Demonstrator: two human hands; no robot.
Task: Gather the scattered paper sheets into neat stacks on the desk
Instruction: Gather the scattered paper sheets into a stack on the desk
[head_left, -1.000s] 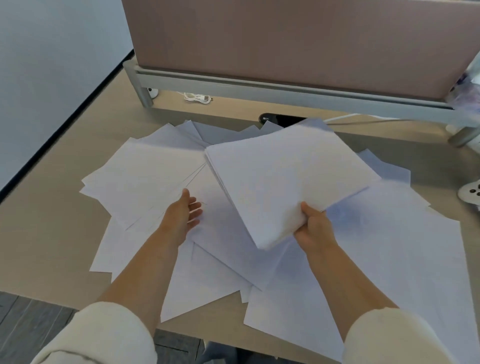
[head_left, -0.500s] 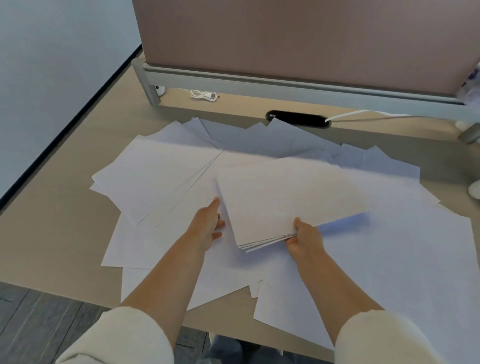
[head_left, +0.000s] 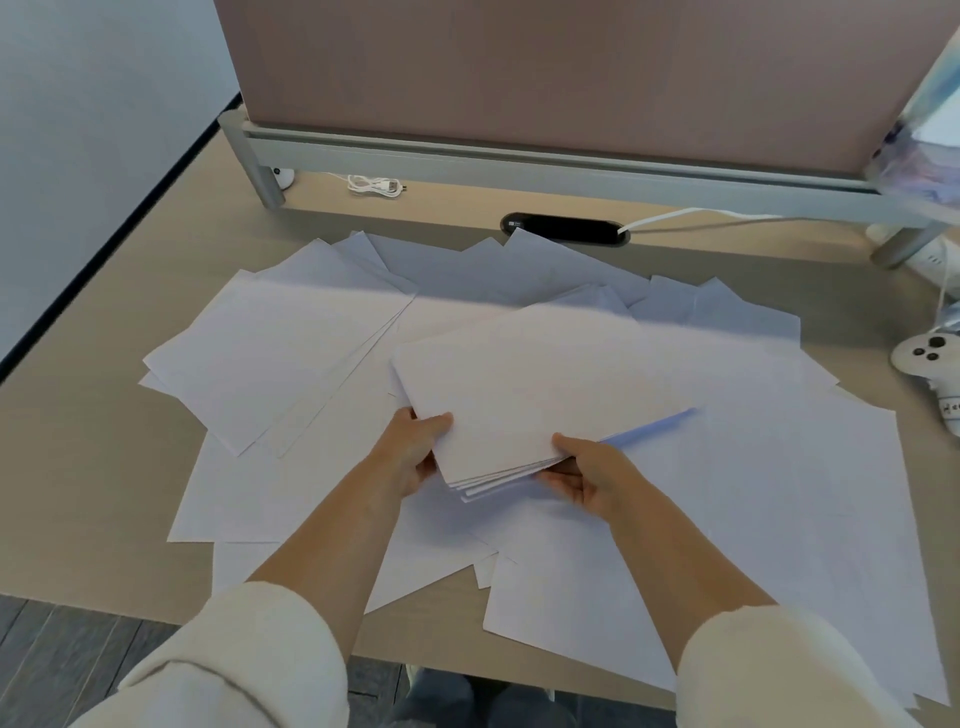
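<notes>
Pink partition (head_left: 571, 78) behind, coiled white cable (head_left: 375, 185) beneath it, white controller (head_left: 924, 353) at right

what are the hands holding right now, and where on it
A stack of paper sheets, held by both hands at its near corner: the left hand grips the left edge, the right hand the near edge, thumbs on top.

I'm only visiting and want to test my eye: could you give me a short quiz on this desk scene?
1. True or false: the left hand and the right hand both grip the stack of paper.
2. What lies near the right edge of the desk? A a mug, B a white game controller, C a stapler.
3. What lies spread over the desk beneath the stack of paper?

Key: 1 true; 2 B; 3 loose sheets.
</notes>
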